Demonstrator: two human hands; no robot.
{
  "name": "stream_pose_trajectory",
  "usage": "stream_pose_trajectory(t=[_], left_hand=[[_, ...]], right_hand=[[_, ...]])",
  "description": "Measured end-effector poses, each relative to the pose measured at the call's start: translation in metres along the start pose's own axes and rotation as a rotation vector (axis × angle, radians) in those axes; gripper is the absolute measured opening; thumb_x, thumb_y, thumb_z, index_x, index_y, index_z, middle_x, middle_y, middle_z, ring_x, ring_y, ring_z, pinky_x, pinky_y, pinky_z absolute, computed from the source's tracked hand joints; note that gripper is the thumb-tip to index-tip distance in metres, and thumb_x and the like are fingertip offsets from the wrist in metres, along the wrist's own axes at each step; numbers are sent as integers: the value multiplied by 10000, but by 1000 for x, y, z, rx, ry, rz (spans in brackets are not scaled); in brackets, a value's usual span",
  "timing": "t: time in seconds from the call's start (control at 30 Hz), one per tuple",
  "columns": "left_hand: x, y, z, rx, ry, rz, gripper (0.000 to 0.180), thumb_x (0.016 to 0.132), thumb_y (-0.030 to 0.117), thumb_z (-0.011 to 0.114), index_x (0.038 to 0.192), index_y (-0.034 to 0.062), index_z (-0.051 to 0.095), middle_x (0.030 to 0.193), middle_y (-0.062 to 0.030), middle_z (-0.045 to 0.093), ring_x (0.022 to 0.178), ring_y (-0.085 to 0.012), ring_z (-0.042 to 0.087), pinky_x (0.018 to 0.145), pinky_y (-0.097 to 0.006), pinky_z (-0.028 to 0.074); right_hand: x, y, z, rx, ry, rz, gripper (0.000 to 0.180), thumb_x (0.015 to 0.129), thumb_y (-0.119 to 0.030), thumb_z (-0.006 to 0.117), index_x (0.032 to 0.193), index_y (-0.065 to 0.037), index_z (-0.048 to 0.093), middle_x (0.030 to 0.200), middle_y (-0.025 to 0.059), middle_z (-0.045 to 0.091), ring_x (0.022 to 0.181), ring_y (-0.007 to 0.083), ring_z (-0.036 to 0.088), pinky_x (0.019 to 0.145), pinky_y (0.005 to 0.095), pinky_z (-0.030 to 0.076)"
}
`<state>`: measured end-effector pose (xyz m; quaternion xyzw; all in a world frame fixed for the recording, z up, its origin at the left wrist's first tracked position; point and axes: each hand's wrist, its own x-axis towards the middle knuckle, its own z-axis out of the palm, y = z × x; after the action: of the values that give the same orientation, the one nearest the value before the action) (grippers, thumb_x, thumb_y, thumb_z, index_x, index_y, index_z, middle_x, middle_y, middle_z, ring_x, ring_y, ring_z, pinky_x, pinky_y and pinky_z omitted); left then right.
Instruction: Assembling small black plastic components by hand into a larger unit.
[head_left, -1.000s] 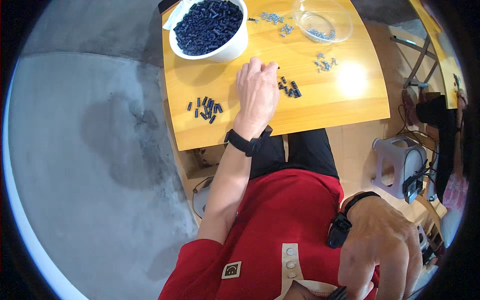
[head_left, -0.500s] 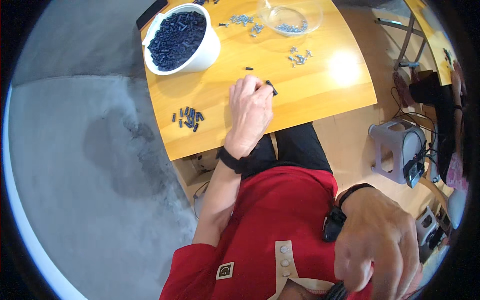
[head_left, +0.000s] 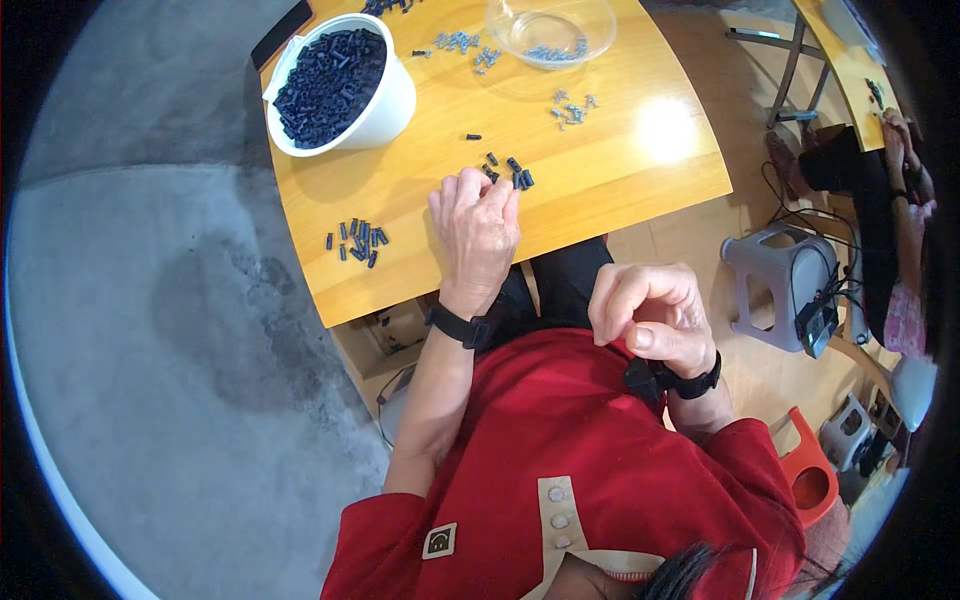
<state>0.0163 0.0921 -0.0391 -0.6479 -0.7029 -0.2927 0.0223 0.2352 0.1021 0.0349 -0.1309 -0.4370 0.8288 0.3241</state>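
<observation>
My left hand rests over the near part of the table, palm down, its fingers curled together. Its fingertips are close against several small black cylindrical pieces; what they grip, if anything, is hidden under the hand. My right hand hangs in the air before the red shirt, off the table's near edge. Its fingers bend in toward the thumb, and nothing shows in them. Left of my left hand lies a loose group of black cylindrical pieces. One single black piece sits farther back.
A white bucket full of small black pieces stands at the table's far left. Small silvery screw-like parts lie in piles, some in a clear bowl. At right are a grey stool and another person's hands.
My right hand has moved from the lower right up and leftward, toward the table's edge. Several black pieces now show beside my left fingertips, where one showed before. The whole view has shifted slightly.
</observation>
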Motion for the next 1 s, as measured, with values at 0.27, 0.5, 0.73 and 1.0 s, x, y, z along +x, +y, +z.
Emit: stream_pose_trajectory(t=[0.27, 0.5, 0.73, 1.0], left_hand=[[-5, 5, -1, 3, 34, -29, 130, 740, 123, 749, 850, 78, 696, 825, -47, 526, 823, -250, 518, 730, -397, 362], [-1, 12, 5, 39, -1, -19, 174, 738, 133, 756, 889, 74, 691, 833, -52, 534, 838, -256, 528, 738, -405, 360], [-1, 13, 8, 59, 11, -16, 146, 745, 127, 750, 869, 71, 697, 842, -53, 542, 848, -255, 534, 744, -409, 358], [-18, 18, -21, -479, 95, -188, 126, 780, -11, 741, 903, 7, 719, 837, -72, 602, 758, -167, 588, 672, -293, 462]], right_hand=[[7, 8, -1, -100, 42, -30, 146, 886, -132, 666, 831, -2, 631, 831, 69, 623, 737, 127, 550, 659, 258, 424], [45, 46, -21, -1257, 563, -246, 67, 837, -56, 690, 898, -52, 663, 825, 74, 636, 643, 219, 614, 570, 305, 483], [84, 76, -43, -1545, 607, -249, 138, 819, -149, 707, 928, -67, 691, 831, 114, 624, 744, 295, 643, 632, 396, 513], [65, 69, -36, -999, 550, -73, 146, 877, -118, 696, 978, -19, 660, 913, 119, 683, 761, 228, 694, 648, 337, 552]])
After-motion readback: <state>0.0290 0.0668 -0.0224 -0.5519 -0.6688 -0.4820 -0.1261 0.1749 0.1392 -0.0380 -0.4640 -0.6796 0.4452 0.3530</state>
